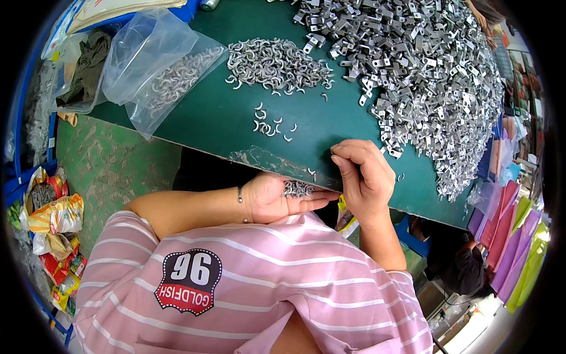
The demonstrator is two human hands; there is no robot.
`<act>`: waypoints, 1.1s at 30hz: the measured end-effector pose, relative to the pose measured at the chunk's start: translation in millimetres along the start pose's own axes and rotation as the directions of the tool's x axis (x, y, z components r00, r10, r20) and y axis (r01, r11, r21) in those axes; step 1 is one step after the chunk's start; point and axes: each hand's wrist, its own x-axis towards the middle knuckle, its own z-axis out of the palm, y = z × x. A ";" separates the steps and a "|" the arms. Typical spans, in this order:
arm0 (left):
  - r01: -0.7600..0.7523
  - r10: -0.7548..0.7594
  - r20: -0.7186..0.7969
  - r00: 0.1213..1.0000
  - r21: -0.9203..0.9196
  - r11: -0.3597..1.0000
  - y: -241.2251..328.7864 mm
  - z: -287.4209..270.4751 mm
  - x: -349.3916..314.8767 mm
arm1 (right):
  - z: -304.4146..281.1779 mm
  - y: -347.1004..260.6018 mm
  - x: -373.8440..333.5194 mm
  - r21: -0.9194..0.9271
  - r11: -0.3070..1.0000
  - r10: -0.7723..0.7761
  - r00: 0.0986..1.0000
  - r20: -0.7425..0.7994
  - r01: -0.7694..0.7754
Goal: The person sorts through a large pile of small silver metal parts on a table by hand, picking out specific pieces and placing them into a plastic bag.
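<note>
Palm up just below the table's near edge, my left hand [266, 199] cradles a small heap of curved metal pieces [298, 189]. To its right, over the edge, my right hand [368, 180] is closed, thumb and index fingertip together; anything between them is too small to make out. A few loose C-shaped pieces [312, 173] lie on the table between the two hands. Farther off are a scattered group of the same curved pieces [268, 127] and, behind it, a larger pile of them [277, 65].
A big heap of bent metal brackets [424, 76] covers the right of the green table [206, 133]. At left, a clear plastic bag [141, 44] holds more curved pieces, beside a clear tub [85, 108] with dark cloth. Another person's arm [480, 20] shows at the far right.
</note>
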 end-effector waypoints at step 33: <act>-0.074 0.073 -0.035 0.997 -0.005 0.997 -3.4 -2.7 -1.4 | 33.8 -20.5 42.5 -0.086 0.979 -0.167 0.965 0.200 0.187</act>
